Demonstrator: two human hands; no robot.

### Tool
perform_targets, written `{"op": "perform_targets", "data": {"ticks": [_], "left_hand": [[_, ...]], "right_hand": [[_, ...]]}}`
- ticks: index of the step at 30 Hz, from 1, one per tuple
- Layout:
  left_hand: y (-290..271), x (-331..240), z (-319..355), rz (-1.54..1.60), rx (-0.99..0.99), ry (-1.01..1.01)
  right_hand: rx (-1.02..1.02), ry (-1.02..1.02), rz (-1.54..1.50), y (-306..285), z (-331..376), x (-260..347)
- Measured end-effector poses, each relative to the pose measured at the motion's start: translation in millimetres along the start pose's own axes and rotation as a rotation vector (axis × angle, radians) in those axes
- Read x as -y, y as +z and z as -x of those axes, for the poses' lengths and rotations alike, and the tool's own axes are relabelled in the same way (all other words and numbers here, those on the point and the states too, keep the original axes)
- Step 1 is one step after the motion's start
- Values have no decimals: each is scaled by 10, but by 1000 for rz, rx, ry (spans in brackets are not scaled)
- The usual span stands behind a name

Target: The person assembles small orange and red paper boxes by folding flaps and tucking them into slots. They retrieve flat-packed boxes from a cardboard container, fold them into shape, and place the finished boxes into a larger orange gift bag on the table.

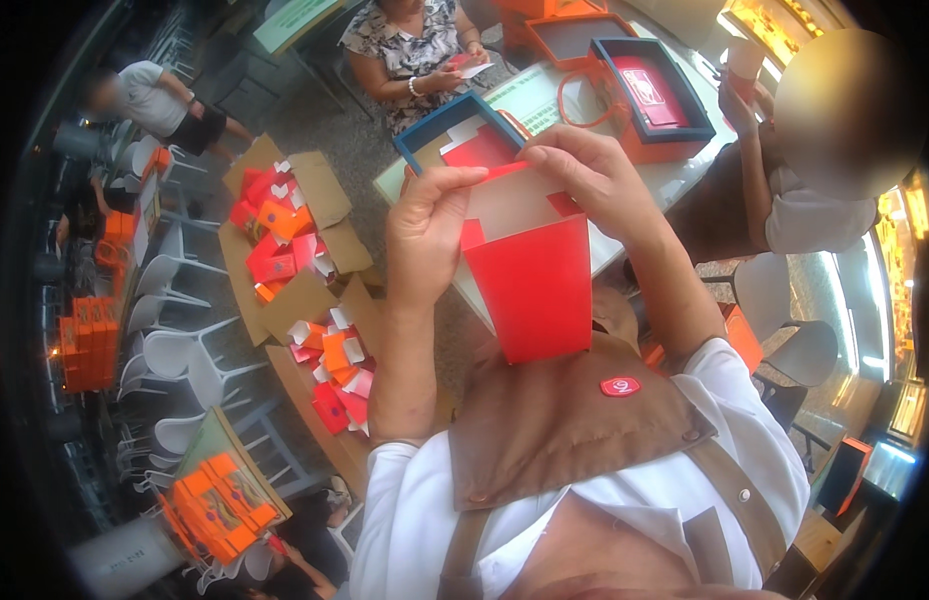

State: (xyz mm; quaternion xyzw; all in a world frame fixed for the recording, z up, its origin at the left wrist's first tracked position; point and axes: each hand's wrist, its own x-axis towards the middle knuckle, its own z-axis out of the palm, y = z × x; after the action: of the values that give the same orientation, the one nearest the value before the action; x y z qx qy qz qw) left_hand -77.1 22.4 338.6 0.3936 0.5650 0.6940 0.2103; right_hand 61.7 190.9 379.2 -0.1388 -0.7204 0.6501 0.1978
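Observation:
In front of my chest I hold a red paper box (534,285) with a pale inside, tapering toward its lower end. Its open end faces up and away from me. My left hand (427,225) pinches the left side of the rim between thumb and fingers. At the far right of the rim, my right hand (594,180) is closed on the edge. Just beyond my hands, a blue-rimmed tray (434,120) on the table holds red and white paper pieces (479,148), partly hidden by my fingers.
Cardboard cartons (329,195) full of small red and orange boxes (284,225) stand left. A blue-edged orange box (674,150) with red packets sits at the table's far right. One person (414,60) sits across; another (784,200) sits right. White chairs (179,350) line the left.

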Motion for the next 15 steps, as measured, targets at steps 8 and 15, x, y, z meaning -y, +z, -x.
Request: {"op": "perform_targets", "data": {"ticks": [8, 15], "left_hand": [[148, -264, -54, 225, 42, -176], [166, -271, -76, -140, 162, -241]], "right_hand": [[-13, -71, 112, -60, 38, -98], [76, -68, 305, -23, 126, 41]]}}
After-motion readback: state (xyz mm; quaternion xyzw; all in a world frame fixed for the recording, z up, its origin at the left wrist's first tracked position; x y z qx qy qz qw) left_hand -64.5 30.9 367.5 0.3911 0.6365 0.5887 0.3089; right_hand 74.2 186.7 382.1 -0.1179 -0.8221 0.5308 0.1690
